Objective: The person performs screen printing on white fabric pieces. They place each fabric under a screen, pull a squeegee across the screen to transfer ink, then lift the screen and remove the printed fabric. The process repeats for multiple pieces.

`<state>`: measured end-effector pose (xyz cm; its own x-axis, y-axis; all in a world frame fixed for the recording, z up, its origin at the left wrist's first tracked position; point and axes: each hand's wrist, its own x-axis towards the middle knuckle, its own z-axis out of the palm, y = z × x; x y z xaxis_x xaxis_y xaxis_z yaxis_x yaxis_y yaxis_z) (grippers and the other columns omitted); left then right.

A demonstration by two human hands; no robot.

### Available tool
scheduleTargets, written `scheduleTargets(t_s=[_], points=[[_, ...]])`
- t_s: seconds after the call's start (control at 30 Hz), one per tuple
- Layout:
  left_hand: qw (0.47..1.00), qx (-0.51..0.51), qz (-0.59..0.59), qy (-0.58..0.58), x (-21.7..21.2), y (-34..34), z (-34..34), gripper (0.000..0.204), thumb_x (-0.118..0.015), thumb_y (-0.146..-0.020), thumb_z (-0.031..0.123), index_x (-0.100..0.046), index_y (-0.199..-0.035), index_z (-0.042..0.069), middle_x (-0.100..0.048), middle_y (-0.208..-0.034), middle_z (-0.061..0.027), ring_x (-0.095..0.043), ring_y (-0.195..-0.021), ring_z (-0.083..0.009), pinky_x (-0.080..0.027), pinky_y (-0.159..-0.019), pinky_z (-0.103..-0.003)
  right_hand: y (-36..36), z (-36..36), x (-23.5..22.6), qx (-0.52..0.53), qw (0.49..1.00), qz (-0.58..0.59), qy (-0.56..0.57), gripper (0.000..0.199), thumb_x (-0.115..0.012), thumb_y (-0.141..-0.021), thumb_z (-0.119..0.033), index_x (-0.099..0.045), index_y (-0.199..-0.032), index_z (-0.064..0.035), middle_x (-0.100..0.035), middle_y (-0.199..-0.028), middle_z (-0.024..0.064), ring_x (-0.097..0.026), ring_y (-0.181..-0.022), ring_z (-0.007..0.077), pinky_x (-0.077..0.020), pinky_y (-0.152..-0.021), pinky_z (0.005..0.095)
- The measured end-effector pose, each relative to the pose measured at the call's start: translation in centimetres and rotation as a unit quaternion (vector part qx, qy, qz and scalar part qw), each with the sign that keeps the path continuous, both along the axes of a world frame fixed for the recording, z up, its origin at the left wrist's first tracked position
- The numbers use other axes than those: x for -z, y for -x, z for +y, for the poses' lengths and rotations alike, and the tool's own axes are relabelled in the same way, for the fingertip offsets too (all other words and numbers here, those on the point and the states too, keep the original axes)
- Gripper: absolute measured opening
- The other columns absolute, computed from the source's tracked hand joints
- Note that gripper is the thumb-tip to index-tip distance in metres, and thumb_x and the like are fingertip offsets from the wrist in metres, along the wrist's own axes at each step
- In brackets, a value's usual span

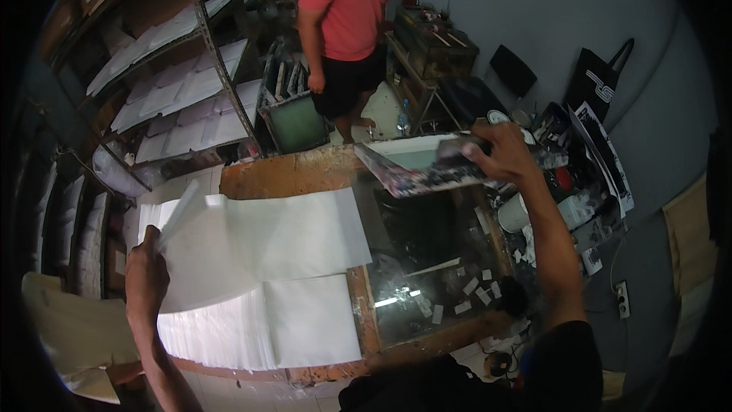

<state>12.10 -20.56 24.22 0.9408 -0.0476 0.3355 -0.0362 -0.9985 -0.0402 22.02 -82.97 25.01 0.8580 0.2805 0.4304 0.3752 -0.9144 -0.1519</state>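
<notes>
My left hand [147,273] is closed on the left edge of a thin white sheet [210,252], whose far corner stands up off the stack. Beneath and beside it, white sheets lie fanned out in two rows, the nearer row [316,320] closest to me. My right hand [503,151] grips the right end of an ink-smeared screen printing frame [427,183], tilted up over the far part of a dark glass plate [427,313]. Pale green mesh shows inside the frame. A dark blurred piece, perhaps a squeegee [455,149], sits by my fingers.
Small pale pieces [463,307] lie on the glass. The wooden tabletop [267,172] runs under everything. Racks of white sheets [183,91] stand at left. Another person in a red shirt [347,8] stands beyond the table. Containers and a white bucket [515,214] crowd the right side.
</notes>
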Motion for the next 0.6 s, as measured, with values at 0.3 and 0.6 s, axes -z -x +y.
scheduleTargets(t_s=[0.3,0.6], points=[[0.905,0.238,0.26,0.236,-7.1,3.0,-26.5,0.029,-0.055,-0.08,-0.01,-0.058,-0.107,-0.001,-0.061,-0.08,-0.0256,-0.063,-0.07,-0.044,-0.05,-0.067,-0.041,-4.9,-1.0,-2.7,0.003,0.999,0.039,0.001,0.076,-0.053,-0.091,-0.073,-0.078,-0.082,-0.0015,-0.07,-0.069,0.018,-0.072,-0.072,0.035,-0.0569,-0.074,0.0448],[0.679,0.127,0.197,0.696,17.1,-6.9,-34.9,0.03,-0.066,-0.097,0.003,-0.052,-0.123,0.001,-0.07,-0.111,-0.0104,-0.065,-0.094,-0.0127,-0.053,-0.085,-0.028,-8.6,-1.1,-7.8,-0.101,0.989,0.076,-0.073,0.081,-0.037,-0.1,-0.07,-0.073,-0.088,0.0021,-0.073,-0.085,0.0209,-0.071,-0.08,0.0288,-0.0526,-0.069,0.0409]])
